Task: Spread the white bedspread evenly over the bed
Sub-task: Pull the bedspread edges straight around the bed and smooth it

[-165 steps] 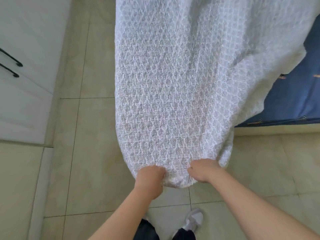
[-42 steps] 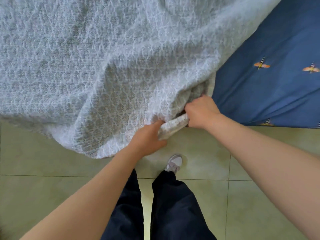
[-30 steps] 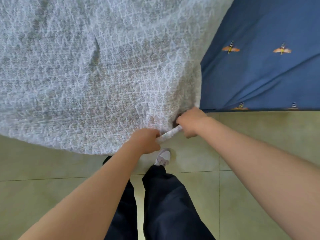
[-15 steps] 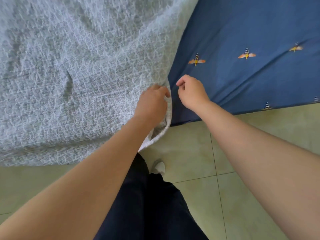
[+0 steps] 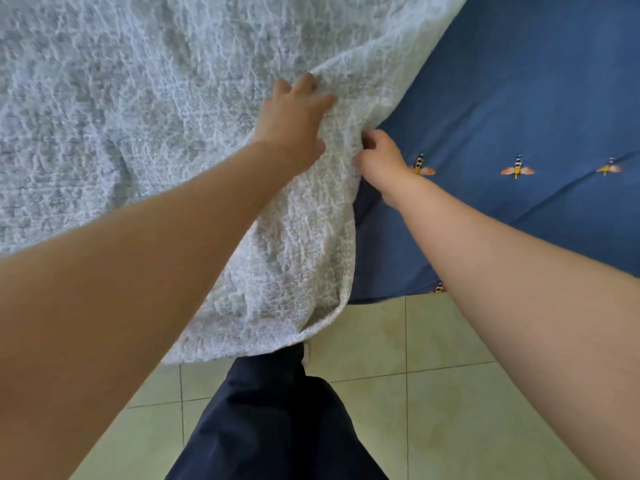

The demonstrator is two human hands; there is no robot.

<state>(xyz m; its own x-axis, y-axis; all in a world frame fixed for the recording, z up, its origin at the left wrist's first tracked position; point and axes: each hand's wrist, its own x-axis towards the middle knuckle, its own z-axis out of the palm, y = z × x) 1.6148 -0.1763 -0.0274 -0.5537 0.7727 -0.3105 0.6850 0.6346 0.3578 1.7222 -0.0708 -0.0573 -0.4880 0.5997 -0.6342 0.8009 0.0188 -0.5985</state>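
bedspread (image 5: 145,116): white, textured, covers left part of the bed, edge hangs toward the floor (image 5: 446,382)
uncovered: blue sheet (image 5: 519,91) to the right
left hand (image 5: 294,126): fingers spread, flat on the cloth
right hand (image 5: 381,161): pinched on the edge
next: draw edge right across sheet, low and taut; left smooths wrinkles

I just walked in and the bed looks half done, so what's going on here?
A person is standing at the bed's edge, spreading a white bedspread over a blue sheet printed with bees. The left hand lies on top of the fabric, fingers spread. The right hand pinches its edge. The bedspread covers the left part of the bed only; the blue sheet at right is bare, and a corner hangs toward the tiled floor.
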